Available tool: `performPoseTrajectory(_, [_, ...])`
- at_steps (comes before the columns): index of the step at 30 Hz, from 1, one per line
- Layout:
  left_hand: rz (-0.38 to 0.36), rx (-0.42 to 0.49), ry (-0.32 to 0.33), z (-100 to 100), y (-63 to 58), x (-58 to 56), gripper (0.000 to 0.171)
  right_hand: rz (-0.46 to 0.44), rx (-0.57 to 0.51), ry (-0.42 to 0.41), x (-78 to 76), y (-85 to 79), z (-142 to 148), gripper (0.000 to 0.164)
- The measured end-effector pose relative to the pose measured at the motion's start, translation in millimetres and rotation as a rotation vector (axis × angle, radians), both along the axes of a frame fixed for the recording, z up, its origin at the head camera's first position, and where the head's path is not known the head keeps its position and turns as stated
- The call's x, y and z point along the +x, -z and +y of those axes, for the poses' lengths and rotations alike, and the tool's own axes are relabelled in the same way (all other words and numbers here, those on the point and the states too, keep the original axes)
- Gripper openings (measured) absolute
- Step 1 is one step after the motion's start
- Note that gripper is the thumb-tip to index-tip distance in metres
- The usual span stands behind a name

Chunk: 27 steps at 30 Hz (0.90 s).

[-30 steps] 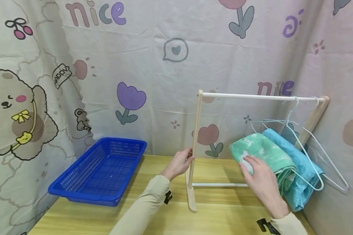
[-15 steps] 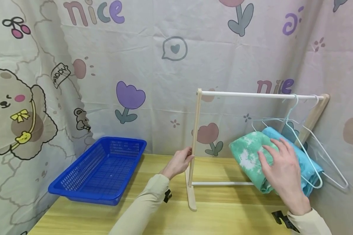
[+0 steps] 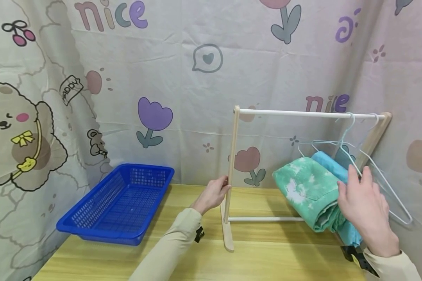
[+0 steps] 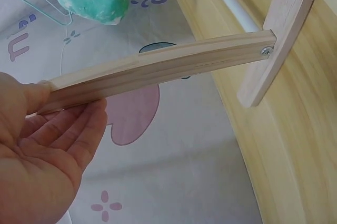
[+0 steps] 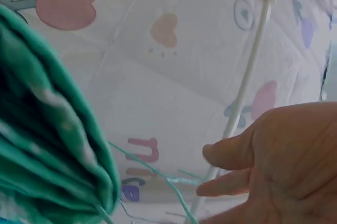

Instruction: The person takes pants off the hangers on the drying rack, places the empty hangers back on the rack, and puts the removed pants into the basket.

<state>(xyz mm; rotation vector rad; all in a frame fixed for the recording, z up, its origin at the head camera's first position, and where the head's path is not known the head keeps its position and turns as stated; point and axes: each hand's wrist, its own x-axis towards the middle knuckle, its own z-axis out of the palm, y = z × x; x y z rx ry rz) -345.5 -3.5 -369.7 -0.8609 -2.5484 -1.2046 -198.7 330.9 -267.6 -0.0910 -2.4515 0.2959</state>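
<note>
In the head view my left hand (image 3: pixel 212 194) pinches the left wooden upright (image 3: pixel 233 160) of a small clothes rack, thumb on one side and fingers on the other; the left wrist view shows this grip on the wooden bar (image 4: pixel 158 68). My right hand (image 3: pixel 365 210), fingers spread and loosely bent, is beside the light blue hanger (image 3: pixel 345 136), overlapping its right side. On that hanger hangs folded green-and-white tie-dye cloth (image 3: pixel 309 191). Behind it, a blue cloth (image 3: pixel 330 164) hangs from another hanger (image 3: pixel 390 187), partly hidden by the green cloth and my right hand.
The rack's white top rail (image 3: pixel 295 113) carries both hangers near its right end. A blue plastic basket (image 3: pixel 88 210) stands at the left on the wooden table (image 3: pixel 267 257). A printed curtain (image 3: pixel 183 78) encloses the back and sides.
My right hand has left the front of the green cloth and moved right, to the hanger's right side. The left hand keeps its grip on the upright.
</note>
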Motion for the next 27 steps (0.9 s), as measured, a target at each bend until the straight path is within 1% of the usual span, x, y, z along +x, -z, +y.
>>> performPoseTrajectory(2, [0.003, 0.003, 0.0, -1, 0.4, 0.3, 0.02, -0.034, -0.007, 0.013, -1.9, -2.1, 5, 0.055])
performPoseTrajectory(5, [0.002, 0.005, -0.002, -1, 0.9, 0.8, 0.021, -0.129, -0.04, 0.015, -5.7, -4.1, 13, 0.056])
performPoseTrajectory(8, [0.0, -0.001, 0.004, -1, 1.0, 1.4, 0.021, -0.219, -0.074, -0.004, -9.0, -3.7, 20, 0.056])
performPoseTrajectory(9, [0.001, -0.002, 0.006, -1, 1.0, 1.5, 0.021, -0.235, -0.092, -0.013, -10.4, -3.0, 22, 0.057])
performPoseTrajectory(11, [0.003, -0.002, 0.008, -2, 1.2, 1.7, 0.022, -0.21, -0.12, -0.034, -13.5, -0.9, 24, 0.053])
performPoseTrajectory(14, [0.003, 0.01, 0.008, -4, 1.9, 1.9, 0.021, -0.127, -0.169, -0.059, -17.7, 3.1, 26, 0.047])
performPoseTrajectory(16, [0.008, 0.008, 0.008, -5, 2.4, 1.8, 0.022, -0.063, -0.203, -0.053, -18.8, 5.8, 26, 0.044])
performPoseTrajectory(19, [0.028, -0.005, 0.014, -5, 2.5, 0.4, 0.023, -0.023, -0.246, -0.021, -17.9, 7.5, 29, 0.044])
performPoseTrajectory(22, [0.035, -0.012, 0.019, -4, 1.4, -0.9, 0.021, -0.014, -0.278, -0.001, -17.1, 7.5, 30, 0.046])
performPoseTrajectory(27, [0.023, 0.001, 0.025, -4, 1.7, -1.3, 0.019, -0.054, -0.337, -0.005, -16.6, 5.5, 27, 0.05])
